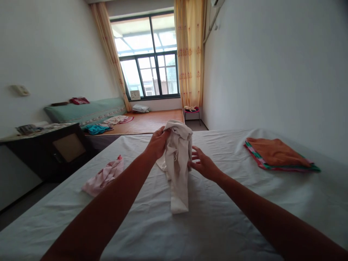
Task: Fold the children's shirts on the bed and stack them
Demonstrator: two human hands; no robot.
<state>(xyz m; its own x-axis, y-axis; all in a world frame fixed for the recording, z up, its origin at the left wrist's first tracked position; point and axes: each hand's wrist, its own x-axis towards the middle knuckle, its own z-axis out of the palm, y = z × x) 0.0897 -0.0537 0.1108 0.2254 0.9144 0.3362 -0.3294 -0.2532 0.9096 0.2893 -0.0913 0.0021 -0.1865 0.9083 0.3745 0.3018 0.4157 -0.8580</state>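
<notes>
A crumpled off-white cloth (179, 174), perhaps a garment, hangs in folds above the bed, its lower end reaching down to the sheet. A thin cord loop shows on its front. My left hand (159, 143) grips the cloth near its top left, fingers partly hidden behind it. On the other side, my right hand (202, 164) has its fingers apart, with fingertips and thumb at the cloth's right edge; whether they touch it is hard to tell.
A pink cloth (106, 175) lies crumpled on the white bed sheet (217, 224) at left. To the right sits a stack of folded clothes (277, 154), orange-brown on top. Beyond are a dark cabinet (65, 148), a second bed (154, 121) and a stool (192, 110).
</notes>
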